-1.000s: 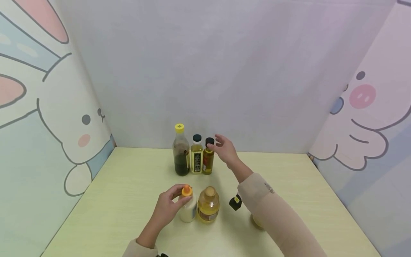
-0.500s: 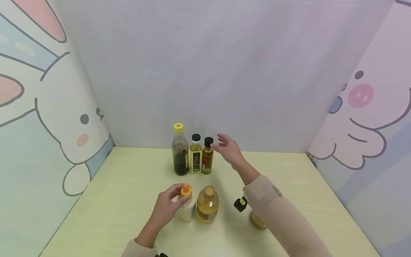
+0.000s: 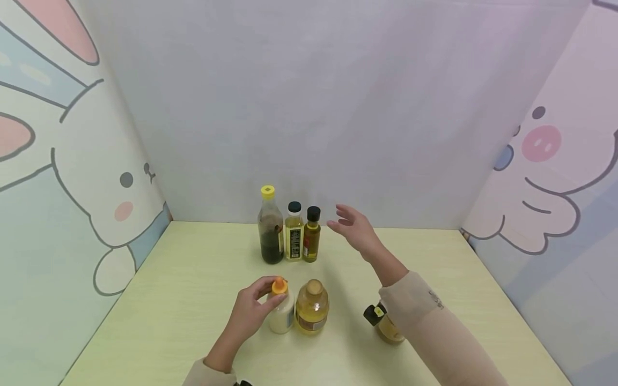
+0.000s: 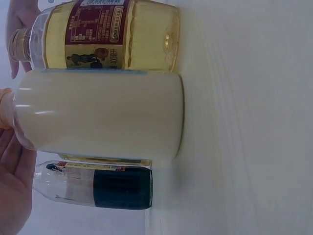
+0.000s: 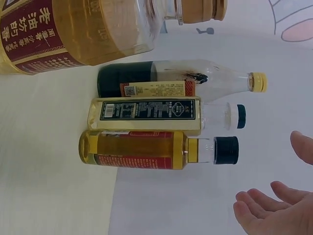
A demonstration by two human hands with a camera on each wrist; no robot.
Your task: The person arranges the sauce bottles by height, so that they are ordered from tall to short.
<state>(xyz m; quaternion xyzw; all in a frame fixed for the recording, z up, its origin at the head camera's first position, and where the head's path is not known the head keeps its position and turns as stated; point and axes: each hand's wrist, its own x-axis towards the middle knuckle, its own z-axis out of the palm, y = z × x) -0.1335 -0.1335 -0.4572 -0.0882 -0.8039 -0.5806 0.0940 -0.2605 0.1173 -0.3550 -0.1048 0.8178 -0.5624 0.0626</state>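
My left hand (image 3: 251, 310) holds a white bottle (image 3: 281, 320) by its neck, just under the orange pointed cap; the bottle stands upright on the table. To its right is a round bottle of yellow oil (image 3: 312, 312) with a tan cap. My right hand (image 3: 356, 230) hovers in the air, its fingers spread and holding nothing. Nearest to it stands a slim oil bottle (image 5: 142, 149) with a black cap, apart from the fingers. Beside that are a square pale oil bottle (image 5: 156, 115) with a dark green cap and a taller bottle of dark liquid (image 3: 271, 238) with a yellow cap.
A container of yellowish contents (image 3: 388, 329) stands under my right forearm, partly hidden by the sleeve and the black wrist camera (image 3: 373, 314). The pale green table (image 3: 193, 279) meets a plain back wall (image 3: 309, 118). Cartoon-printed walls flank both sides.
My right hand has moved right, away from the black cap of the slim oil bottle. More of the container under the right sleeve shows. My left hand keeps its place.
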